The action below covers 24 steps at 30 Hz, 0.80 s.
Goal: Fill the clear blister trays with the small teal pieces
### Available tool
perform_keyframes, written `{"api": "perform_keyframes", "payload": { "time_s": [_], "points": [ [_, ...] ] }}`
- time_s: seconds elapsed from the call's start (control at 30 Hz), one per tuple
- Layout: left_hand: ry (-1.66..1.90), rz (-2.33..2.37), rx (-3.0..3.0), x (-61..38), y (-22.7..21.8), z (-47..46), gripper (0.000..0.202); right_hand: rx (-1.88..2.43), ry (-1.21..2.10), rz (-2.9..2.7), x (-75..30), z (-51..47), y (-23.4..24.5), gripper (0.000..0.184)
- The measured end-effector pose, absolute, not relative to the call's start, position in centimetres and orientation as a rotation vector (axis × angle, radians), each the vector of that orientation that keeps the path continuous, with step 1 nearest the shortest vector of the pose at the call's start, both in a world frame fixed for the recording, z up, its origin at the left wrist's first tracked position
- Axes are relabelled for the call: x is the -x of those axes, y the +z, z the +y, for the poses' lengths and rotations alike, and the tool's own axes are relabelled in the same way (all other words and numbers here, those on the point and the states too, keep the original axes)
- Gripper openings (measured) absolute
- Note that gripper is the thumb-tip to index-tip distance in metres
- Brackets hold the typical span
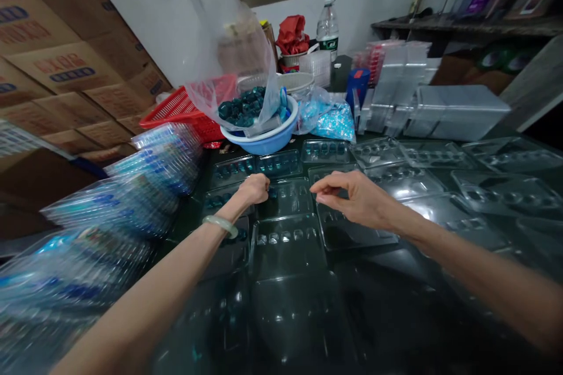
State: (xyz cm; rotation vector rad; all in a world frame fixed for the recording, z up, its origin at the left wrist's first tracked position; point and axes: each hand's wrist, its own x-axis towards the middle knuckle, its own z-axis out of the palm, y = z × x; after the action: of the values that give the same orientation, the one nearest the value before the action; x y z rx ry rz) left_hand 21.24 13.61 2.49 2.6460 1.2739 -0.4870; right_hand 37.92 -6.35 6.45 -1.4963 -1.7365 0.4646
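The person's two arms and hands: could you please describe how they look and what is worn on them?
The left hand and right hand wear no gloves. A smooth, rounded, pale green bangle circles the left wrist; none shows on the right. No sleeve shows on either forearm.

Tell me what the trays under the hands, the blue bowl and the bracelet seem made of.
Trays: glossy clear plastic, it seems; they are see-through with bright glints.
Bowl: probably smooth plastic, given its even light-blue colour.
Bracelet: perhaps polished stone or glass; it is pale green, but looks alone leave that open.
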Motion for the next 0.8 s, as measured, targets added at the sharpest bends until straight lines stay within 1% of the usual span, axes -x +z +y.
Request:
{"api": "perform_keyframes", "payload": {
  "time_s": [0.2, 0.37, 0.4, 0.47, 0.53, 0.57, 0.63, 0.8],
  "points": [
    [-0.476, 1.338, -2.674, -21.0, 1.8, 13.0, 0.028, 1.593, 0.375, -1.782, -37.2, -8.9, 5.5, 0.018],
    [-0.371, 1.34, -2.725, -20.8, 2.1, 13.6, 0.029, 1.622, 0.474, -2.046, -32.5, -13.7, 3.2, 0.013],
    [-0.358, 1.334, -2.731, -20.7, 2.2, 13.7, 0.03, 1.631, 0.502, -2.098, -31.4, -14.5, 2.5, 0.016],
    [-0.346, 1.324, -2.735, -20.6, 2.3, 13.9, 0.03, 1.618, 0.507, -2.199, -29.4, -15.5, 0.9, 0.032],
    [-0.34, 1.322, -2.733, -20.3, 2.2, 13.8, 0.029, 1.603, 0.434, -2.275, -27.8, -15.8, -0.7, 0.044],
    [-0.338, 1.324, -2.729, -20.2, 2.2, 13.7, 0.029, 1.601, 0.382, -2.301, -27.3, -15.7, -1.3, 0.046],
    [-0.328, 1.332, -2.718, -19.8, 2.0, 13.2, 0.029, 1.615, 0.279, -2.323, -26.6, -15.3, -2.0, 0.042],
    [-0.238, 1.32, -2.693, -19.2, 2.1, 12.0, 0.029, 1.69, 0.157, -2.295, -26.7, -14.1, -1.7, 0.023]
  ]
}}
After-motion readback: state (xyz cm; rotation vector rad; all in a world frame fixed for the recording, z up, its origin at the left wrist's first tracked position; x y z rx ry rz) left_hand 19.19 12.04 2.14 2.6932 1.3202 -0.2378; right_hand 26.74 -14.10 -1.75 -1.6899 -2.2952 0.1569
